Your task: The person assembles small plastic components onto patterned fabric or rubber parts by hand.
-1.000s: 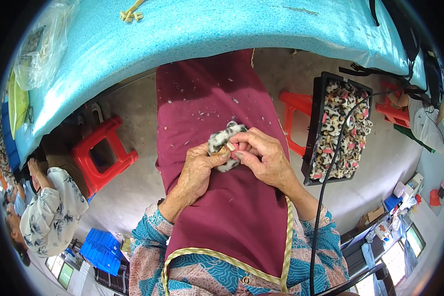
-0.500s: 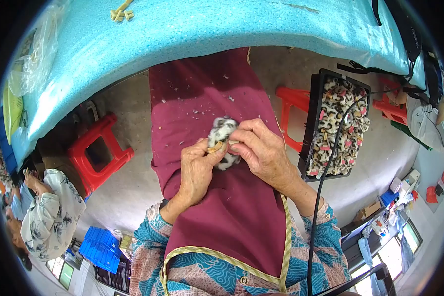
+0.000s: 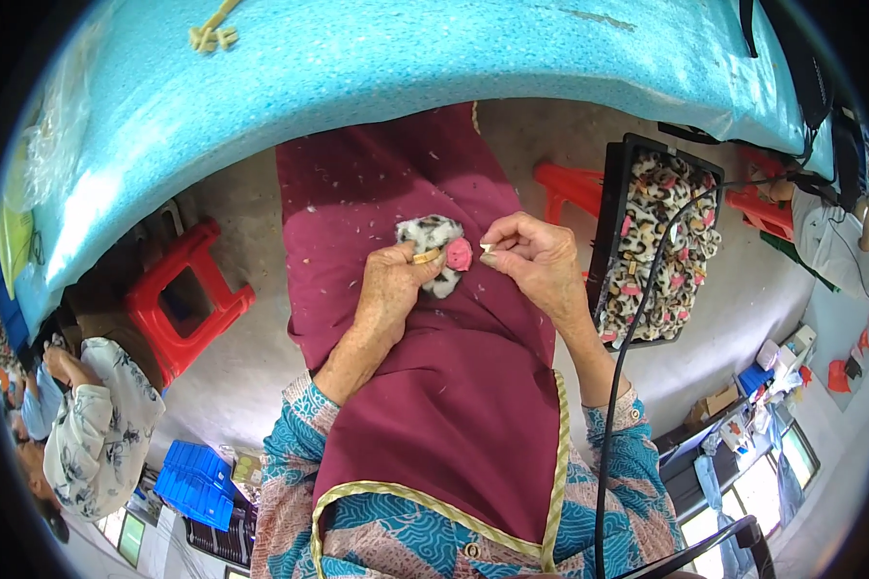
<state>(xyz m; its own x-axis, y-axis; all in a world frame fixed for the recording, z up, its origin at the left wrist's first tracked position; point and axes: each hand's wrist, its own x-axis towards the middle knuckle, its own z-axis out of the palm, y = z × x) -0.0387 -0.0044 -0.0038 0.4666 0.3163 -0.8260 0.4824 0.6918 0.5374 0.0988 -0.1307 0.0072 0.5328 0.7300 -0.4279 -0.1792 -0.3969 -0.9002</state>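
Over the maroon apron on my lap, my left hand is closed on a small spotted plush piece of white, black and grey fur. A round pink part shows at its right side. Beneath my left thumb a narrow tan strip lies across the fur. Just to the right, apart from the plush, my right hand pinches a tiny whitish piece between thumb and forefinger; its kind is too small to make out.
A turquoise padded table curves across the far side, bearing several tan strips. At right, a black crate full of similar plush pieces rests by a red stool. Another red stool and a person are at left. A black cable hangs at right.
My right hand has drawn away from the plush to the right, pinching the tiny whitish piece. The pink part, hidden before, now shows. My left hand keeps its hold.
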